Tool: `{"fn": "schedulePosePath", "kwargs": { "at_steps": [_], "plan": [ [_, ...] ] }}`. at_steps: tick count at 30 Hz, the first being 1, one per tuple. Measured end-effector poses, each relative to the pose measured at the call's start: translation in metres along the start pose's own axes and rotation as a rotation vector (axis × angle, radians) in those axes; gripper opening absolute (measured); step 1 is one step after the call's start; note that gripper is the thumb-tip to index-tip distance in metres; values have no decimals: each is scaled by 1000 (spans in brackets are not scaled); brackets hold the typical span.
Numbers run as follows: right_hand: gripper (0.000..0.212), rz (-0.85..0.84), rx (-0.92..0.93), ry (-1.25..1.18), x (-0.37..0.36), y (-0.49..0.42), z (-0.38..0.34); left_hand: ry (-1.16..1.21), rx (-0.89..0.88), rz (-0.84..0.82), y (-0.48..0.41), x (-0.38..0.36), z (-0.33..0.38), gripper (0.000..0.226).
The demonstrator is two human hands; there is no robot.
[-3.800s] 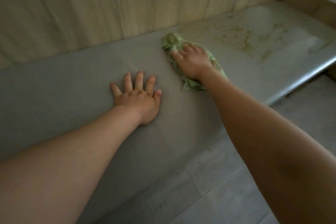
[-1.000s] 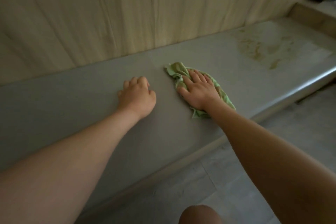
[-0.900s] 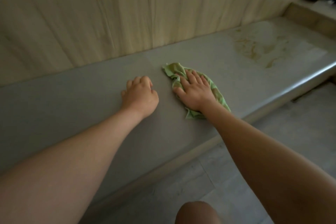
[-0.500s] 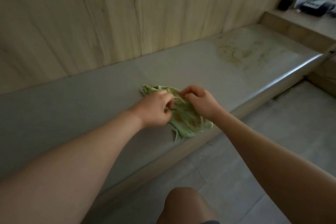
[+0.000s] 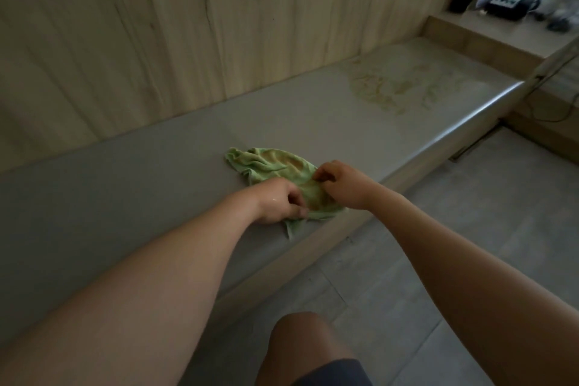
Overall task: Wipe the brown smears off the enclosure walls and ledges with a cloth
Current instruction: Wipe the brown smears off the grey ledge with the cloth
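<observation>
Both arms extended; left hand (image 5: 279, 200) and right hand (image 5: 341, 185) close together, fingers curled, pinching.

Left hand (image 5: 280, 201): off ledge, now pinching cloth (image 5: 275, 172). Right hand (image 5: 343, 183): flat press replaced by pinch; cloth spread, brown-stained face up.

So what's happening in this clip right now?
A person is cleaning a long grey ledge that runs along a wood-panelled wall. Both hands are on a green cloth lying near the ledge's front edge: the left hand and right hand each pinch part of it, apparently refolding or turning it. The cloth shows brown soiling. A patch of brown smears sits unwiped farther right on the ledge, so wiping is paused, not finished.
</observation>
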State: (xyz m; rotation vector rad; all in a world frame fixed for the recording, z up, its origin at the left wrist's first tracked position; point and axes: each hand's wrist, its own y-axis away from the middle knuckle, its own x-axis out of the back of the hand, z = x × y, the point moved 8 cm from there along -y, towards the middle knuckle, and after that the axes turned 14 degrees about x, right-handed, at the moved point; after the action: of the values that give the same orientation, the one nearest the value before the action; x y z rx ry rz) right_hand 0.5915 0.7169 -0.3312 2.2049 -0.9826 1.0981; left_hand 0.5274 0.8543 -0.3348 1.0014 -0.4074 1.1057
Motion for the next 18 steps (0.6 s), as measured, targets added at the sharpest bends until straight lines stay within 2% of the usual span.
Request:
{"fn": "schedulePosePath", "kwargs": {
  "at_steps": [3, 5, 8, 10, 12, 13, 14, 18],
  "plan": [
    [37, 51, -52, -117, 3, 8, 3, 25, -2, 48, 5, 3, -3, 6],
    [34, 124, -89, -177, 9, 14, 2, 75, 61, 135, 6, 13, -9, 11],
    [24, 318, -201, -121, 24, 26, -1, 416, 240, 264, 9, 29, -28, 20],
    [36, 332, -296, -140, 27, 32, -6, 770, 291, 264, 17, 34, -30, 22],
    [56, 229, -366, -390, 14, 33, -17, 1034, 285, 235, 26, 43, -21, 16],
    [64, 193, -381, -528, 8, 33, -26, 1085, 264, 242, 28, 52, -17, 15],
    [69, 190, -368, -598, 6, 30, -33, 1094, 241, 262, 30, 62, -14, 16],
    [97, 287, -93, -522, 25, 18, -67, 919, 163, 462, 52, 110, -4, 22]
  ]
}}
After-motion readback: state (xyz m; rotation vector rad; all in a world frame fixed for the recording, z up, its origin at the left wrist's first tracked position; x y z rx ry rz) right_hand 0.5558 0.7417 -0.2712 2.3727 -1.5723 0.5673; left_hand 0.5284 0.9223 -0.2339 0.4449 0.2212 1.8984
